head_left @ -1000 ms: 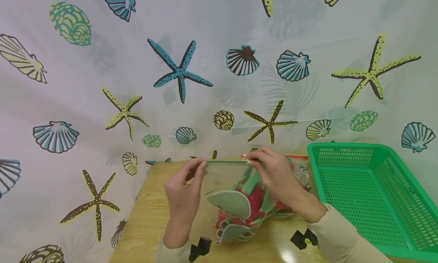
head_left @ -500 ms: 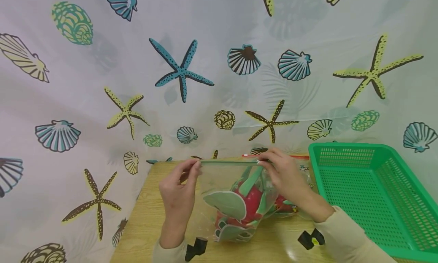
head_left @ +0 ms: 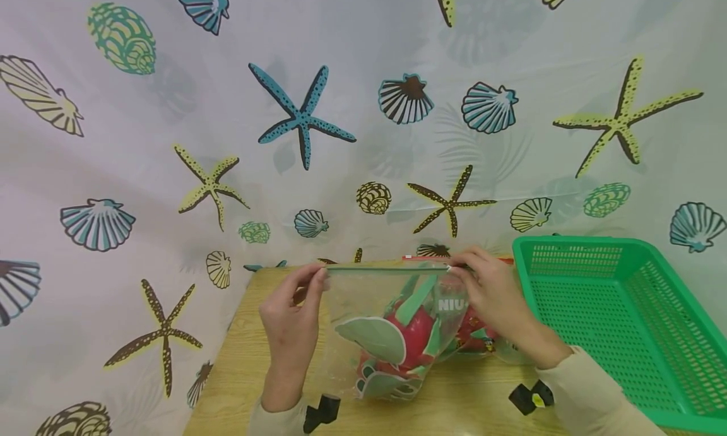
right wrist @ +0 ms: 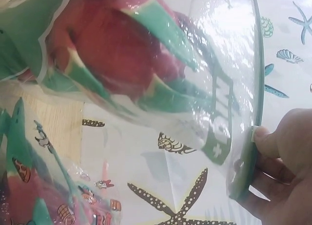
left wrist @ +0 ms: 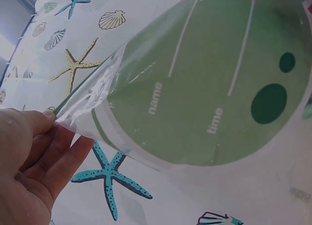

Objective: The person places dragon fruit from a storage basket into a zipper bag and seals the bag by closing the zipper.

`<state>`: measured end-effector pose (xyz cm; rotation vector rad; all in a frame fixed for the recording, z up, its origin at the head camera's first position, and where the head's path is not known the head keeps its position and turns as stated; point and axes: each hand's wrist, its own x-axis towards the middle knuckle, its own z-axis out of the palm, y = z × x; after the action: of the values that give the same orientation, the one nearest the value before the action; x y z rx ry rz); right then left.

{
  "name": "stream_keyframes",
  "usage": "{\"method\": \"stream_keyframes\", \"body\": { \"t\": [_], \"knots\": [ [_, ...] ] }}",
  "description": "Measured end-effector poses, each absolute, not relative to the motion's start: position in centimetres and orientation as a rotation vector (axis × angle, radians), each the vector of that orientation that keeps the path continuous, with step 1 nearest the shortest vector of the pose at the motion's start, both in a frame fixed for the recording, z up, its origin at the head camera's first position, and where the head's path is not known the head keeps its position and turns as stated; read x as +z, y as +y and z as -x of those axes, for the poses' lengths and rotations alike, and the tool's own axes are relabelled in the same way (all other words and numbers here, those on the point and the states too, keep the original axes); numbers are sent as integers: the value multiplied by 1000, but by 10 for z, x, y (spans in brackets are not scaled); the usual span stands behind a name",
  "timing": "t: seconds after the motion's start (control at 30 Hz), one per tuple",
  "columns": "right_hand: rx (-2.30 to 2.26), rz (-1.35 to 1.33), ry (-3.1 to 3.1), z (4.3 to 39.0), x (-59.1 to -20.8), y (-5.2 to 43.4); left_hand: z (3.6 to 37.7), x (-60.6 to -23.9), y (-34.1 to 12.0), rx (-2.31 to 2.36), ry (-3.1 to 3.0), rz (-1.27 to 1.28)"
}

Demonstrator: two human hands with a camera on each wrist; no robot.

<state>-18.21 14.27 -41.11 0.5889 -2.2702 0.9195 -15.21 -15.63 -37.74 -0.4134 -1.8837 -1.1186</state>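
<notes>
A clear slider zip bag with printed pale-green shapes hangs between my two hands over the table. Inside it is a red dragon fruit with green scales. My left hand pinches the bag's top left corner between thumb and fingers. Toward the other end of the green zip strip, my right hand pinches the small white slider, with its fingers behind the strip. In the left wrist view, the pale-green label reads "name" and "time".
Behind my right hand, a second bag with a red strip and small printed figures holds more red and green fruit. A green plastic basket stands on the right of the wooden table. A shell-patterned curtain hangs behind.
My right hand has moved to the right along the zip strip with the slider. My left hand has shifted slightly left, and more of the strip shows between them.
</notes>
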Motion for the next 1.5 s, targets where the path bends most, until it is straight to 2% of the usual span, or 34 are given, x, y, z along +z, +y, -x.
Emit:
{"method": "stream_keyframes", "body": {
  "t": [0.77, 1.03, 1.1, 1.33, 1.5],
  "knots": [
    [964, -466, -2335, 178, -423, 170, 152, -384, -162, -1189, -1908, 352],
    [1402, -304, -2641, 168, -438, 168, 151, -386, -163, -1248, -1900, 249],
    [1522, -350, -2719, 165, -447, 165, 152, -386, -164, -1257, -1904, 231],
    [1846, -797, -2838, 150, -480, 136, 152, -390, -165, -1348, -1901, 245],
    [1981, -804, -2774, 146, -491, 120, 150, -396, -166, -1533, -1898, 238]
  ]
}}
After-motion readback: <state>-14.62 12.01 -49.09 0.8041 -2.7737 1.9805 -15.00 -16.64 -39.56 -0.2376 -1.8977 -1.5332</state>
